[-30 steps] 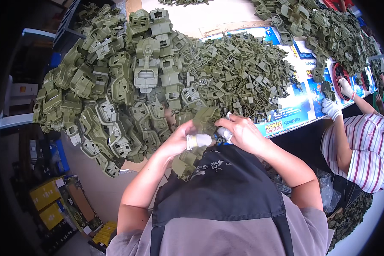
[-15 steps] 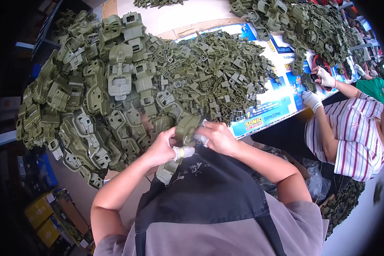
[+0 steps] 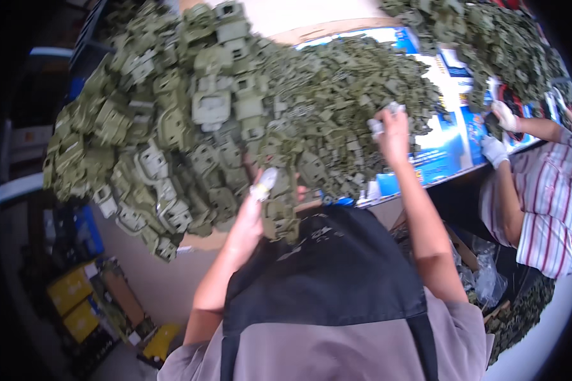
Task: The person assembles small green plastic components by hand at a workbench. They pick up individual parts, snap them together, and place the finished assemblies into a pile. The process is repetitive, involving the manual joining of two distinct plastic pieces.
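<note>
Held part: an olive-green plastic part (image 3: 281,219), long and bumpy, in the left hand at the near edge of the tabletop, its lower end overlapping the top of the apron in view.
Left grip: the left hand (image 3: 252,206) is closed around the part, wrapped thumb across the front and fingertips showing past its far side.
Thumb cover: white wrapping (image 3: 267,181) with a yellowish band.
Right grip: the right hand (image 3: 394,134) is over the small pieces, fingers bent and partly drawn together; blur hides whether they pinch anything, so I cannot tell.
Finger covers: white wraps (image 3: 397,108) on the right fingertips.
Small pieces: a broad heap (image 3: 337,95) of little angular bits, matt olive plastic, right of the large shells.
Large shells: hollow, moulded bodies (image 3: 213,108) with square openings and rounded edges, piled and nested in rows at the left; some catch a pale sheen.
Tabletop: a white stretch (image 3: 299,14) shows beyond the heaps; glossy blue printed sheets (image 3: 435,162) lie at the right.
Clothing: a black cloth apron (image 3: 324,273) over a greyish top.
Neighbour: a co-worker in a striped shirt (image 3: 543,203), with white-gloved hands (image 3: 494,151), at the right.
Beside the apron: a crumpled clear plastic bag (image 3: 489,279).
</note>
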Motion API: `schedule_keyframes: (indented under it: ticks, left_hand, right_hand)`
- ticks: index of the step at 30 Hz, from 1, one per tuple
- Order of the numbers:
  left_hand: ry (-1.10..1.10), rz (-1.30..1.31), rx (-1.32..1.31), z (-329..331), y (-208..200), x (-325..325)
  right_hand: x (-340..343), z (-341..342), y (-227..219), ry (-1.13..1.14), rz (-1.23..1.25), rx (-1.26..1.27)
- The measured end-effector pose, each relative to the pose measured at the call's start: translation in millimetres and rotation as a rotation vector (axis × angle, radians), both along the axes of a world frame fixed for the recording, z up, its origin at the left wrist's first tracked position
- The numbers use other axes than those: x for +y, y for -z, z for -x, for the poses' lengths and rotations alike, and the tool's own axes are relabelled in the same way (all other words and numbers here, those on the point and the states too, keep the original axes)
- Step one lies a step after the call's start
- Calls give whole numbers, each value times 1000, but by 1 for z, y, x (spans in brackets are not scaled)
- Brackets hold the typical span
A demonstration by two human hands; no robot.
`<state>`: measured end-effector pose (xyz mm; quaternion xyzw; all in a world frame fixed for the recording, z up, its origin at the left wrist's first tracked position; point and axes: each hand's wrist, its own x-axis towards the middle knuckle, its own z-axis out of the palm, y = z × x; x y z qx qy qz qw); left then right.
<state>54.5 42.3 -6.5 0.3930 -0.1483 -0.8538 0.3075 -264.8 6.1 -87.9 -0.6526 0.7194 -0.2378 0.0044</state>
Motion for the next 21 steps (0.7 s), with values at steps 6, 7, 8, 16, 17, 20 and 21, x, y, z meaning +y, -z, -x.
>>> schedule_keyframes:
  ticks: [6,7,8,16,17,20,21]
  left_hand:
    - [-71,-104,-214,1,8,8]
    - [-100,-128,-247,7,0,8]
    - [-86,-120,-250,12,-3,9]
    - [-92,-130,-118,17,4,15]
    - [-98,-112,-113,16,3,16]
    - [-109,-122,-149,20,-3,16]
    - [-110,-106,-162,21,-3,17]
  right_hand:
    - [62,-83,-118,-694,-289,-640]
    - [72,-91,-117,-749,-349,-596]
    - [77,-98,-118,-802,-407,-555]
    - [73,-114,-130,-968,-586,-334]
    - [72,-114,-132,-978,-615,-335]
    - [70,-112,-126,-954,-602,-364]
    - [71,-113,-123,-955,-576,-390]
